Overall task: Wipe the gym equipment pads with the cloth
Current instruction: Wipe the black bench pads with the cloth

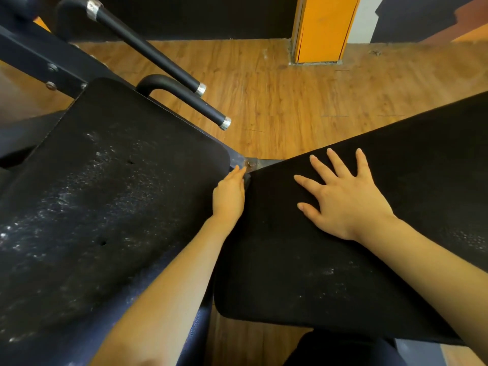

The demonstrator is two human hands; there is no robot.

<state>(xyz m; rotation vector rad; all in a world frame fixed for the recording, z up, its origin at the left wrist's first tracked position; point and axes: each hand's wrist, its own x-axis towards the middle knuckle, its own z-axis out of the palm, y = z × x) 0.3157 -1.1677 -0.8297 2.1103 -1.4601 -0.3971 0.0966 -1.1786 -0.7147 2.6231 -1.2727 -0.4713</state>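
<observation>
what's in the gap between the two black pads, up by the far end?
Head view: the left hand reaches between the dusty black left pad and black right pad, fingertips near a rusty metal bracket. No cloth visible.

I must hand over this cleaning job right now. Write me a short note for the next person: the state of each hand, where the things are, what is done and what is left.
Right hand: open, fingers spread, flat on the right pad.
Left hand: reaching into the gap between the two pads, near the rusty metal joint. A small dark piece shows at its fingers; I cannot tell if this is the cloth, or if the hand grips it.
Left pad: whitish dusty marks over much of it.
Right pad: fewer marks, mostly near the front and far right edge.
Done: nothing certain.
Left: find the cloth, wipe both pads.
</observation>
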